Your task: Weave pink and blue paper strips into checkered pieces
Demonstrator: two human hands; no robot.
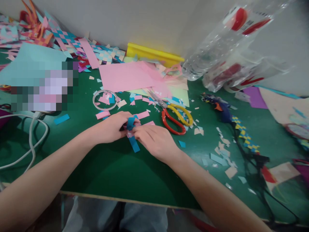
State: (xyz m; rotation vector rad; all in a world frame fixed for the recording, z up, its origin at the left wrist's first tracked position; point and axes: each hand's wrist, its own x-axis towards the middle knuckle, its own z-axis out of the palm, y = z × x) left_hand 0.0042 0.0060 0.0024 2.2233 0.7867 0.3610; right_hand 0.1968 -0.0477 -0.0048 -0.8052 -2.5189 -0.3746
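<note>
Both hands meet over the green table, working on woven blue and pink paper strips (pixel 134 144). My left hand (pixel 118 127) curls around the strips from the left, its fingers closed on them. From the right, my right hand (pixel 154 141) pinches the same strips close to the left fingertips. One blue end hangs down toward me; the rest of the weave is partly hidden by the fingers. Just beyond the right hand lie scissors (pixel 166 108) with one red and one yellow handle loop, blades partly over paper scraps. A roll of clear tape (pixel 105 100) rests behind the left hand.
Pink paper sheets (pixel 127 77) and a yellow plastic strip (pixel 154 54) lie at the back. Plastic bottles and cups (pixel 217 48) stand back right. A white cable (pixel 32 138) runs along the left. Scraps (pixel 224 154) and a blue-yellow woven strip (pixel 245 135) lie right.
</note>
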